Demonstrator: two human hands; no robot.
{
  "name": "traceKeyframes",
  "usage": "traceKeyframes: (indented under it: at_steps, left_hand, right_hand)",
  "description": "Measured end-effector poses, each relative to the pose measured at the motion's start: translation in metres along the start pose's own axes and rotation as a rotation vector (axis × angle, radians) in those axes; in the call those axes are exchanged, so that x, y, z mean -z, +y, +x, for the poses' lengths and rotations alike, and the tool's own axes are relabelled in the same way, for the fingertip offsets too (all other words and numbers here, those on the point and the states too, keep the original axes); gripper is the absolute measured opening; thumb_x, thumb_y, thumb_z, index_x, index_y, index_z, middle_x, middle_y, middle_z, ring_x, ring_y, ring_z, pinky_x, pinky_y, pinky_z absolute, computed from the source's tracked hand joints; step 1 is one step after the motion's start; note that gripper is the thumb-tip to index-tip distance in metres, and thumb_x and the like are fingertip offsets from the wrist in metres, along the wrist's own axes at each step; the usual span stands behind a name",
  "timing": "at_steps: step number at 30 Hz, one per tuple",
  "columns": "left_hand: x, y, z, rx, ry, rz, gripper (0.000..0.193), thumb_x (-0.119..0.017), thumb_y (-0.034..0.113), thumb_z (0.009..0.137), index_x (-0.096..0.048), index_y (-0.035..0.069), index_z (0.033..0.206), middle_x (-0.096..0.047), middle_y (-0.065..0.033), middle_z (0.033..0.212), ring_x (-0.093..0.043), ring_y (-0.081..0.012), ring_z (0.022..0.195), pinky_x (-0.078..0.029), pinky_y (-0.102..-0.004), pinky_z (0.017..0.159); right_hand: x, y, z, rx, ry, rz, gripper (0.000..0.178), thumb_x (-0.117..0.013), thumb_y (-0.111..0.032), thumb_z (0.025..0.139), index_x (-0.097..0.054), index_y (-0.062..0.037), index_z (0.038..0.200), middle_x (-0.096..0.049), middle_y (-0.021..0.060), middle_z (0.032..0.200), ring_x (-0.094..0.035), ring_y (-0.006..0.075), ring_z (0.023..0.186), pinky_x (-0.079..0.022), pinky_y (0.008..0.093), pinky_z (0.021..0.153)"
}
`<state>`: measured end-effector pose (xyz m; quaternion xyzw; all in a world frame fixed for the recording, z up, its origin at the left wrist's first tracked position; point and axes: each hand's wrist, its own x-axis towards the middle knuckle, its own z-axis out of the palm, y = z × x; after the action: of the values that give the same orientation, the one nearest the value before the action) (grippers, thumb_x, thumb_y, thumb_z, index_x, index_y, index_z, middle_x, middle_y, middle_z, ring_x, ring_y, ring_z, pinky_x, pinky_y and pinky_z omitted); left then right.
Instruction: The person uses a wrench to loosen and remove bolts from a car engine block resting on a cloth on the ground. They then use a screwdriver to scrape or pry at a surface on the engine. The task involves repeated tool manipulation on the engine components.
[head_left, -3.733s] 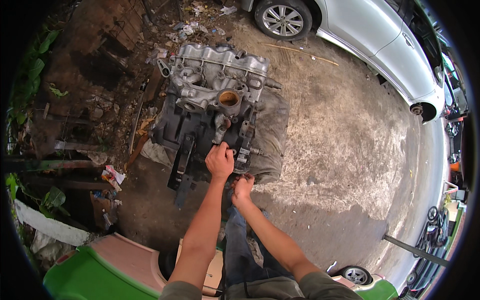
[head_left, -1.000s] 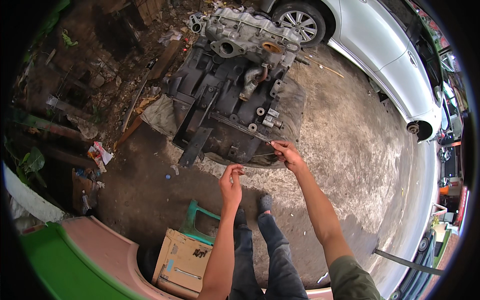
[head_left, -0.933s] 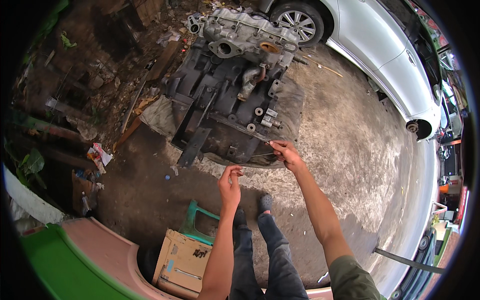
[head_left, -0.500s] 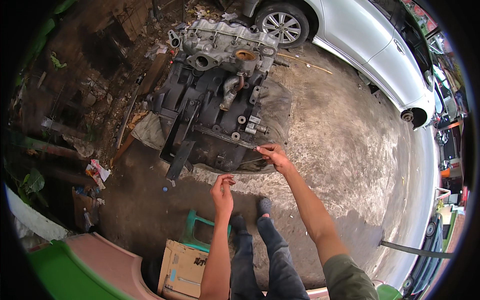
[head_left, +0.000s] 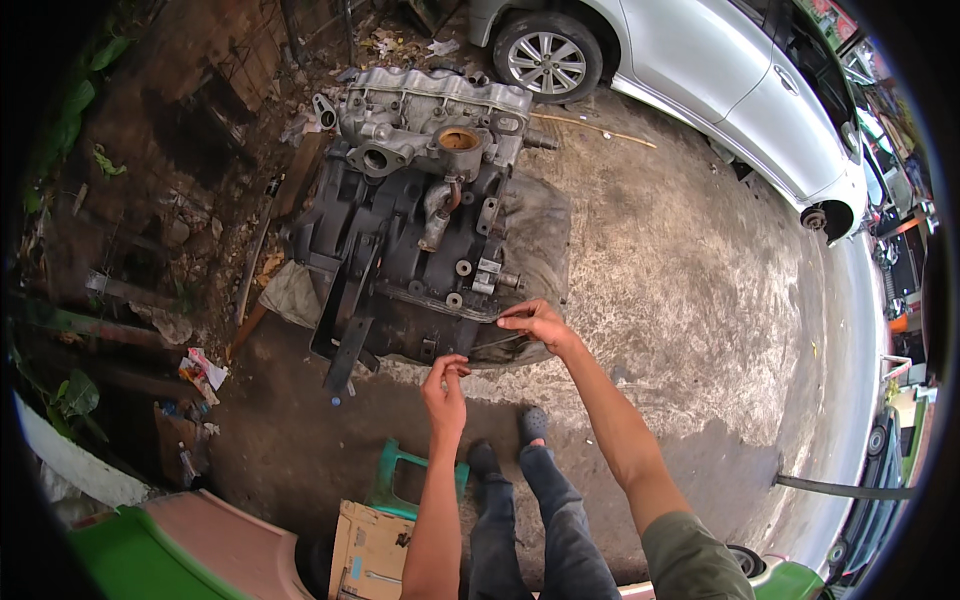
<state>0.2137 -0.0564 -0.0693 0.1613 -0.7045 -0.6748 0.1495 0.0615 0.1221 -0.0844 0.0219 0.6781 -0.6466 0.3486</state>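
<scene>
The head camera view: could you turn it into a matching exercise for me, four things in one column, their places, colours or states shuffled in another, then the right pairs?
Column one:
1. Right hand
2. Left hand
3. Stool
4. Car

Column two:
A. silver, upper right of the view
B. fingertips at the lower edge of the engine
C. green, lower middle of the view
D. fingers bent, left of the other hand

Pairs: 1-B, 2-D, 3-C, 4-A
</scene>
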Motion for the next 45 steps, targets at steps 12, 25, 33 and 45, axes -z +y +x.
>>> traceKeyframes:
  at_steps: [12,25,33,45]
  left_hand:
    - [-0.004,-0.002,-0.001,0.028,-0.023,0.000,0.021,-0.042,0.003,0.096,-0.062,-0.003,0.099,-0.067,-0.0105,0.086,-0.066,-0.0174,0.079,-0.050,-0.0303,0.073]
    - [0.001,-0.013,0.001,0.030,-0.050,-0.044,0.020,-0.043,0.003,0.098,-0.062,-0.004,0.100,-0.067,-0.0114,0.090,-0.065,-0.0177,0.080,-0.051,-0.0316,0.074]
    - [0.000,-0.019,-0.001,-0.022,-0.054,-0.021,0.019,-0.044,0.003,0.098,-0.061,-0.005,0.099,-0.066,-0.0121,0.091,-0.064,-0.0184,0.081,-0.051,-0.0322,0.074]
    - [0.006,-0.021,-0.002,-0.014,-0.061,-0.080,0.019,-0.044,0.003,0.098,-0.061,-0.004,0.098,-0.066,-0.0106,0.093,-0.063,-0.0163,0.084,-0.050,-0.0298,0.078]
  right_hand:
    - [0.000,0.008,0.001,0.101,-0.112,-0.159,0.030,-0.072,-0.031,0.088,-0.073,-0.0011,0.091,-0.061,0.0000,0.063,-0.045,0.0065,0.054,-0.032,0.0258,0.050]
    - [0.005,0.019,0.011,0.314,0.031,-0.340,0.031,-0.077,-0.029,0.084,-0.068,-0.0010,0.072,-0.046,-0.0058,0.054,-0.033,0.0042,0.053,-0.024,0.0285,0.049]
    - [0.003,0.038,0.020,0.328,0.030,-0.326,0.041,-0.072,-0.037,0.088,-0.063,-0.0017,0.068,-0.040,-0.0064,0.055,-0.033,0.0048,0.054,-0.024,0.0291,0.049]
    - [-0.025,-0.015,-0.031,-0.213,-0.004,0.195,0.017,-0.055,-0.017,0.096,-0.057,-0.0002,0.094,-0.051,0.0030,0.072,-0.046,0.0137,0.061,-0.036,0.0274,0.055]
